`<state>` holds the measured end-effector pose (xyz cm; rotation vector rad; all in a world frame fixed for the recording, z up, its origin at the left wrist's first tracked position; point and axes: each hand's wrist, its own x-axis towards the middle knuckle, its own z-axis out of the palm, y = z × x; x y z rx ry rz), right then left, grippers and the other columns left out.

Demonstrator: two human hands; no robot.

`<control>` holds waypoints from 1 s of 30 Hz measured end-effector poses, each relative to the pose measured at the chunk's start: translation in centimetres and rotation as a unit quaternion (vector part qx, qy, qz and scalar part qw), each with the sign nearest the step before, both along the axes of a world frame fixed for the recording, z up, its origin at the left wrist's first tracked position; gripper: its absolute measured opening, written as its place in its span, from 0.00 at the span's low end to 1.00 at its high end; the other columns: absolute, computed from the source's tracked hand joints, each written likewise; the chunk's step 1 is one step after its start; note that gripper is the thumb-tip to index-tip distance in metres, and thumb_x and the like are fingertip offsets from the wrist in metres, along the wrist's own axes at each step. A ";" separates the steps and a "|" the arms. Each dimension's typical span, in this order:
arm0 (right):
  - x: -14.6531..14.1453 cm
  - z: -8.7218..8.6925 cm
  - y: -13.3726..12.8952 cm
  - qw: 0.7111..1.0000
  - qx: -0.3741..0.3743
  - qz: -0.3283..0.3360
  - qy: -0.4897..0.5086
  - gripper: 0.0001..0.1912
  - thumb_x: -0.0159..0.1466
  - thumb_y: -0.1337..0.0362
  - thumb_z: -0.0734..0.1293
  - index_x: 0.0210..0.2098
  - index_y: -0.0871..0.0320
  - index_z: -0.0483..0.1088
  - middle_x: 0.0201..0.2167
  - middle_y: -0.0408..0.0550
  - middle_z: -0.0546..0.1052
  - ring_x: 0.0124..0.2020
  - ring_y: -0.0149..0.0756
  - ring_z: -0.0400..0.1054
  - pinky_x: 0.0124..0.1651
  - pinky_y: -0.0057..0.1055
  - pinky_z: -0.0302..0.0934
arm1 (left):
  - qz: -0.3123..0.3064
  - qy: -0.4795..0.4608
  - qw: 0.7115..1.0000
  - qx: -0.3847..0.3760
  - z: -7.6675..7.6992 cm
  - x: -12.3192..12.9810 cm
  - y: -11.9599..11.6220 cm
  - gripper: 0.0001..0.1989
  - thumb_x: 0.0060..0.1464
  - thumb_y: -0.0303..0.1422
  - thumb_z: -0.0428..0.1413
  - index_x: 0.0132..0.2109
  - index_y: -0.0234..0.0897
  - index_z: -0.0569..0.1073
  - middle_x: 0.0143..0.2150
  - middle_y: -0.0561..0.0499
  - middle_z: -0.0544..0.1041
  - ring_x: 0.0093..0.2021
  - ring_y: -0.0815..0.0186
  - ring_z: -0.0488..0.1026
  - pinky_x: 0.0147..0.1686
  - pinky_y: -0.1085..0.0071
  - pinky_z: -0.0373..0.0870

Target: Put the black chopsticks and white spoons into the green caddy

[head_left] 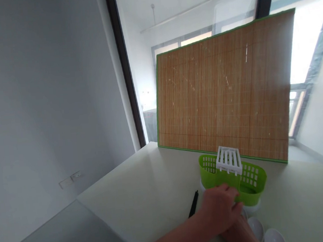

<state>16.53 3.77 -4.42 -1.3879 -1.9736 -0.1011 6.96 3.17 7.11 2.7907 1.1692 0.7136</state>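
Observation:
A light green plastic basket (250, 198) with slotted walls stands on the white table, a white slatted rack (228, 160) across its middle. My left hand (219, 206) reaches in front of the basket, fingers bent and thumb apart from them, with no object visible between them. Below it, my right hand (238, 233) is mostly covered by the left, so its fingers are hidden. Beside the right hand sit a round white bowl-like piece (256, 228) and another white bowl-like piece (274, 238). A slender black object (193, 204) passes under my left forearm; its kind does not show.
Behind the basket, a bamboo mat (221, 92) with green edging leans against a glass partition. The white table (145, 187) has its left edge near a plain wall (47, 90) with a socket (76, 176).

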 end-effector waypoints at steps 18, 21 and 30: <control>1.2 2.5 -2.5 0.978 -0.194 0.047 -0.060 0.09 0.63 0.61 0.57 0.39 0.51 0.66 0.25 0.39 0.75 0.26 0.32 0.69 0.28 0.25 0.51 | 0.256 0.115 0.931 -0.232 -5.9 -7.7 -3.8 0.12 0.53 0.31 0.47 0.44 0.34 0.68 0.41 0.43 0.73 0.41 0.57 0.72 0.40 0.64 0.67; 1.3 2.6 -2.5 0.978 -0.191 0.068 -0.047 0.13 0.61 0.62 0.58 0.45 0.49 0.65 0.31 0.40 0.76 0.29 0.31 0.70 0.32 0.25 0.53 | 0.249 0.123 0.931 -0.236 -5.8 -6.3 -3.9 0.13 0.51 0.28 0.48 0.44 0.32 0.69 0.40 0.42 0.74 0.41 0.55 0.72 0.39 0.62 0.68; 1.0 3.1 -2.7 0.975 -0.199 0.079 -0.064 0.09 0.61 0.62 0.58 0.38 0.48 0.68 0.32 0.38 0.74 0.30 0.31 0.68 0.31 0.25 0.52 | 0.294 0.157 0.932 -0.141 -6.7 -6.9 -2.6 0.17 0.49 0.16 0.42 0.38 0.30 0.74 0.35 0.39 0.75 0.38 0.55 0.73 0.34 0.63 0.70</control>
